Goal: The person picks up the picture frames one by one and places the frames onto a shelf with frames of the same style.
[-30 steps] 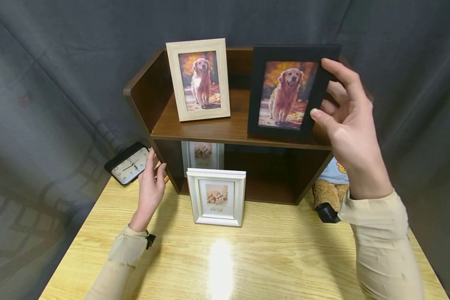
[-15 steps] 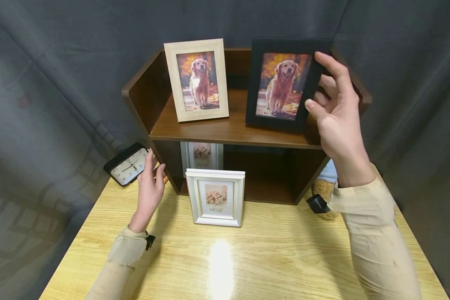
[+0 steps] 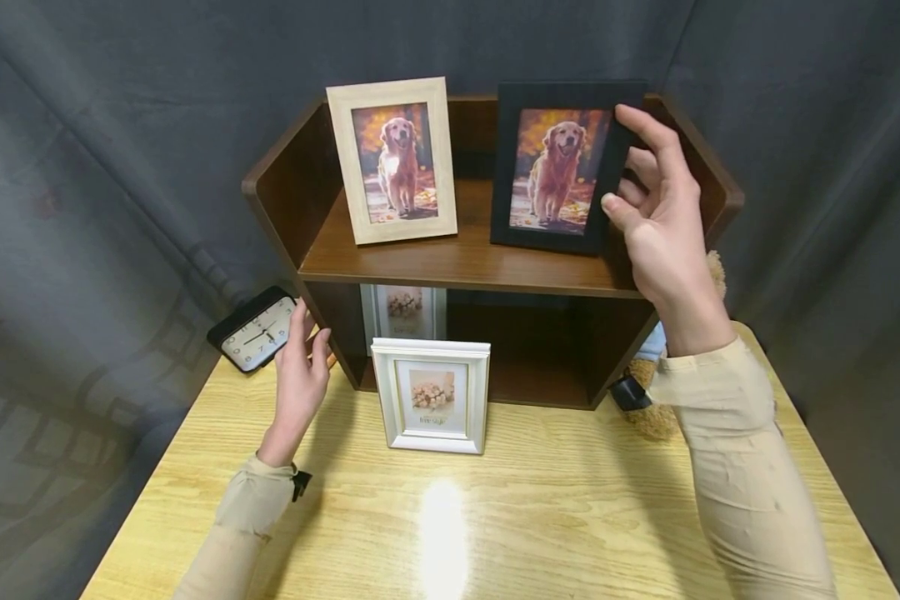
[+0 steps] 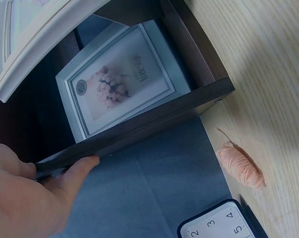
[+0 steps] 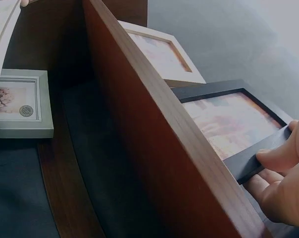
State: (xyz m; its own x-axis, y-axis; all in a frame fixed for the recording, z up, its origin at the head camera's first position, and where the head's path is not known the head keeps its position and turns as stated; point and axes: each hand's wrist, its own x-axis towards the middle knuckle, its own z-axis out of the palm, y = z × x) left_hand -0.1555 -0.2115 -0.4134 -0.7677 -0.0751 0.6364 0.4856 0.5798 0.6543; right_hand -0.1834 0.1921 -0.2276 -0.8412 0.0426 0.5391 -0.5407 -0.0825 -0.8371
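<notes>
My right hand (image 3: 666, 225) pinches the right edge of a black picture frame (image 3: 551, 171) with a dog photo. This frame stands over the right part of the brown shelf's (image 3: 472, 260) upper level; a slight backward tilt shows. Left of it stands a cream picture frame (image 3: 399, 158) with the same photo. My left hand (image 3: 300, 383) grips the front edge of the shelf's left side panel, thumb and fingers on either side of it, as the left wrist view shows. Whether the black frame's base touches the board cannot be told.
In front of the shelf stands a white picture frame (image 3: 431, 396). A grey-green frame (image 4: 112, 87) leans inside the lower level. Left of the shelf are a black clock (image 3: 258, 329) and a pink yarn bundle (image 4: 241, 166). A teddy bear (image 3: 654, 421) sits at the right, partly hidden.
My right hand has moved the black frame left and back, away from the shelf's front edge and closer to the cream frame. The left hand has stayed in place.
</notes>
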